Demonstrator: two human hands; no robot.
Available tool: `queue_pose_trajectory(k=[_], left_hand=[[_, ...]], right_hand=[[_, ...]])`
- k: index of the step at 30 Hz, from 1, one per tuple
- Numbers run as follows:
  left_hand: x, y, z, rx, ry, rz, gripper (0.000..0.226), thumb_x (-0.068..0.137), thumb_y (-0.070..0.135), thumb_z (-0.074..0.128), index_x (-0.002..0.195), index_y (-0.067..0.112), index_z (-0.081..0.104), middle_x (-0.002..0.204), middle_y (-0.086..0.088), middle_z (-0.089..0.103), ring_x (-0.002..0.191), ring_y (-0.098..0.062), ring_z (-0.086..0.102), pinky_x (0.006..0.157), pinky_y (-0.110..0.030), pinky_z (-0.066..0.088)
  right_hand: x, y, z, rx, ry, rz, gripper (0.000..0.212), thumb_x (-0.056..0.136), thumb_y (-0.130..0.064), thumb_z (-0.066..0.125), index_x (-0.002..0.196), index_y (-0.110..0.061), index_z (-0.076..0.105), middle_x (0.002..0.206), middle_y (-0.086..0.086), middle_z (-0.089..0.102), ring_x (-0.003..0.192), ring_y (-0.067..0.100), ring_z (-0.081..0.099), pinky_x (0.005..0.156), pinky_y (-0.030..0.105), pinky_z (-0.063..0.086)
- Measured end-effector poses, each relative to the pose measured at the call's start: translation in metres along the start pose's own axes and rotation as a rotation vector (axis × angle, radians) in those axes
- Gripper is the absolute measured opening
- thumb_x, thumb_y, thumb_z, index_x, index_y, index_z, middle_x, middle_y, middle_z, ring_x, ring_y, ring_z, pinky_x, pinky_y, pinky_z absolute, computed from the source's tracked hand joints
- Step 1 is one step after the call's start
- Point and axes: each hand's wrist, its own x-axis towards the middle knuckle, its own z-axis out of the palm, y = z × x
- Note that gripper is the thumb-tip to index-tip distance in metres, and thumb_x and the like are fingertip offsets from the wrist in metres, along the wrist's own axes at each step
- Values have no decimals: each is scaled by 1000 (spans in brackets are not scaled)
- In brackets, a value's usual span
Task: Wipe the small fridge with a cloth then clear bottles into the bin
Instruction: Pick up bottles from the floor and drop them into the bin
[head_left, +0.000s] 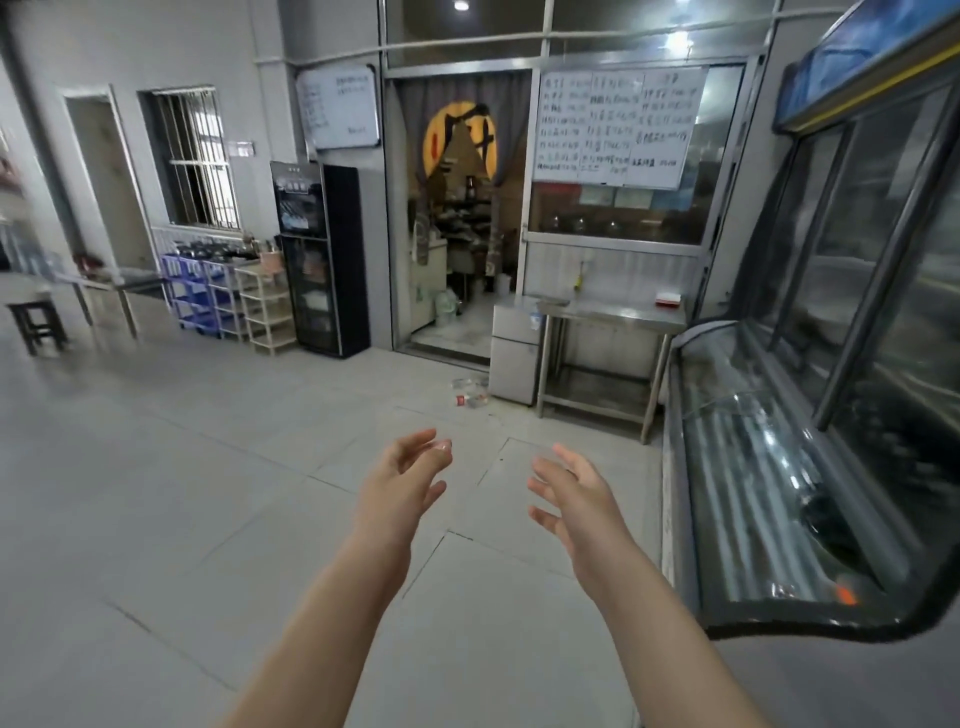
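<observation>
I see the left hand (402, 488) and the right hand (576, 501) raised side by side, fingers loose and spread, holding nothing. The small silver two-door fridge (514, 358) stands well ahead of both hands. The clear plastic bottles (470, 392) lie on the grey tiled floor (208, 467) near the fridge, ahead of the left hand.

Hard to make out

Cannot count the bottles (470, 393) beside the small fridge (514, 358): too small, smeared. Cannot read the whiteboard (615, 127) writing. Blurred at left, the stool (36, 325). Cropped at right, the display freezer (769, 467).
</observation>
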Motion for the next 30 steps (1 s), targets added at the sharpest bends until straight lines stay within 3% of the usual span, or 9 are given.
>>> queue_pose_trajectory(k=[7,13,22,26,30], left_hand=[[83,28,-76,16,-13,49,18,87,18,62,104,21,59,117,-4,62,110,-15,59,94,-33,47],[146,28,-107,-2,-12,40,17,87,18,62,104,21,59,115,-3,63,109,-14,59,93,-33,48],[283,5,-104,-7,20,32,20,87,19,63,106,21,59,116,-1,63,109,-13,59,93,-33,48],[359,0,-95,-12,47,13,21,87,17,63,107,20,59,115,-2,63,108,-13,60,90,-31,48],[425,0,-90,-12,84,20,24,87,16,62,110,17,58,115,-4,63,108,-15,60,89,-30,48]], right_hand=[[58,14,100,2,1,2,55,90,-21,59,140,-17,36,109,-4,58,103,14,58,81,31,50],[109,22,146,-54,-24,-5,58,90,-23,59,141,-18,34,106,-8,58,103,12,57,86,32,50],[244,52,183,-94,-83,10,59,91,-27,57,143,-20,31,104,-16,54,107,10,55,91,31,48],[328,49,195,-92,-81,11,60,91,-27,57,144,-19,30,122,-5,53,110,12,54,95,33,46],[400,40,208,-86,-84,2,57,91,-27,57,142,-22,33,120,-6,54,109,12,54,98,35,45]])
